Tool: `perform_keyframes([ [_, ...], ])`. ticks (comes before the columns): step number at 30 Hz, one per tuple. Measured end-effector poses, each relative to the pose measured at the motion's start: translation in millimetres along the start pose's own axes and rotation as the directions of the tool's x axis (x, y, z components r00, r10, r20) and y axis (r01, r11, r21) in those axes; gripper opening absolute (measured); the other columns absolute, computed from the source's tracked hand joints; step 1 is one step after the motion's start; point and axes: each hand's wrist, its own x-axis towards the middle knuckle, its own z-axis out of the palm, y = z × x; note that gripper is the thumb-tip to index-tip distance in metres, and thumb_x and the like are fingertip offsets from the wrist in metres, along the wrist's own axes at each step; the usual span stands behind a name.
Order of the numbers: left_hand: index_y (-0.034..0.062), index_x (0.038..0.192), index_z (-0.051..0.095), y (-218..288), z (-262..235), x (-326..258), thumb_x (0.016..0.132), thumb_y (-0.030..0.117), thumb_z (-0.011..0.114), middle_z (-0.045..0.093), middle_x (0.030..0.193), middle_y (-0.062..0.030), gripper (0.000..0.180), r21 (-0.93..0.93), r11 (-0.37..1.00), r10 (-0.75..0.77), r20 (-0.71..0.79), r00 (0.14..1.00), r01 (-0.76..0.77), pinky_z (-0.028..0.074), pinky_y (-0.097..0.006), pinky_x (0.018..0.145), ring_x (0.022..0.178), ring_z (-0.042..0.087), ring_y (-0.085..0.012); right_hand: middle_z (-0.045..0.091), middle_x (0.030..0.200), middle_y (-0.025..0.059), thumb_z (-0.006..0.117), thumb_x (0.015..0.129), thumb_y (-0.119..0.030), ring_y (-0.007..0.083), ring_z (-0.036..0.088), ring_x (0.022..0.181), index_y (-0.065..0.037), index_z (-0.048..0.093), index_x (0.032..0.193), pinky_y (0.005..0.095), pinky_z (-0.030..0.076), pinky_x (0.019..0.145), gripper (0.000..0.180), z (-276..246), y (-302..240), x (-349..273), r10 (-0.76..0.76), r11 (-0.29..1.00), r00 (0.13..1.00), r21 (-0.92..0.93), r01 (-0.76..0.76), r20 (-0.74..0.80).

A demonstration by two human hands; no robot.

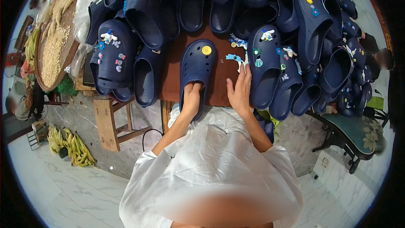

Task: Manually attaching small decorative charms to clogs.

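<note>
A navy clog (196, 65) with round holes lies toe away on the brown tabletop (217, 86). One yellow button charm (206, 50) sits on its toe. My left hand (191, 99) reaches into the clog's foot opening, curled against it; the fingertips are hidden inside. To the right, my right hand (240, 91) lies with fingers stretched out and thumb apart. Its fingertips are at a small pile of loose blue-and-white charms (236, 57). More bright charms (238, 42) lie just beyond. Close beside that hand stands a decorated navy clog (265, 69) with several charms on it.
Many navy clogs are stacked around the work spot, among them a decorated one at left (113, 55). A round tray of pale grains (52, 55) and a plastic bag (87, 10) are at far left. A wooden stool (106, 122) and bananas (79, 147) stand below; a chair (352, 128) is at right.
</note>
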Motion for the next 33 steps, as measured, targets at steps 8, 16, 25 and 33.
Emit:
perform_keyframes([
  [8,-0.0087,0.112,0.061,20.8,18.8,-4.1,0.095,0.010,0.054,0.063,0.110,-0.0073,0.026,-0.132,0.990,-0.068,-0.087,0.994,0.057,0.044,-0.027,0.087,0.097,0.057,-0.0146,0.022,0.146,0.0392,0.065,0.091,-0.029,0.0516,0.027,0.135,0.016,0.016,0.145,0.0574,0.023,0.111,0.085,19.2,-3.6,16.3,0.106,0.965,0.994,-0.240,-0.109,-0.025],
  [16,-0.0099,0.113,0.061,20.7,17.7,-0.3,0.094,0.008,0.053,0.062,0.113,-0.0086,0.027,-0.034,0.992,-0.121,-0.125,0.985,0.118,0.043,-0.027,0.090,0.102,0.056,-0.0158,0.025,0.146,0.0395,0.061,0.093,-0.029,0.0510,0.032,0.133,0.016,0.017,0.145,0.0532,0.027,0.111,0.083,13.5,10.1,21.2,0.090,0.988,0.995,-0.122,-0.094,-0.037],
  [25,-0.0062,0.105,0.063,17.4,16.5,-1.8,0.093,0.007,0.053,0.062,0.105,-0.0058,0.021,-0.054,0.994,-0.103,-0.142,0.984,0.097,0.043,-0.027,0.085,0.095,0.055,-0.0145,0.046,0.129,0.0224,0.061,0.089,-0.006,0.0395,0.049,0.119,-0.003,0.051,0.131,0.0457,0.041,0.101,0.044,-26.3,-1.9,6.8,-0.025,0.992,0.988,0.118,0.043,-0.153],
  [33,0.0022,0.091,0.064,13.1,22.1,-0.2,0.093,0.008,0.053,0.061,0.086,-0.0002,0.012,-0.222,0.975,-0.067,-0.164,0.984,0.029,0.043,-0.025,0.070,0.077,0.053,-0.0095,0.049,0.120,0.0214,0.065,0.085,-0.006,0.0385,0.046,0.116,0.002,0.050,0.127,0.0458,0.038,0.101,0.045,-45.1,-7.2,3.9,0.039,0.999,0.889,-0.002,-0.045,-0.456],
])
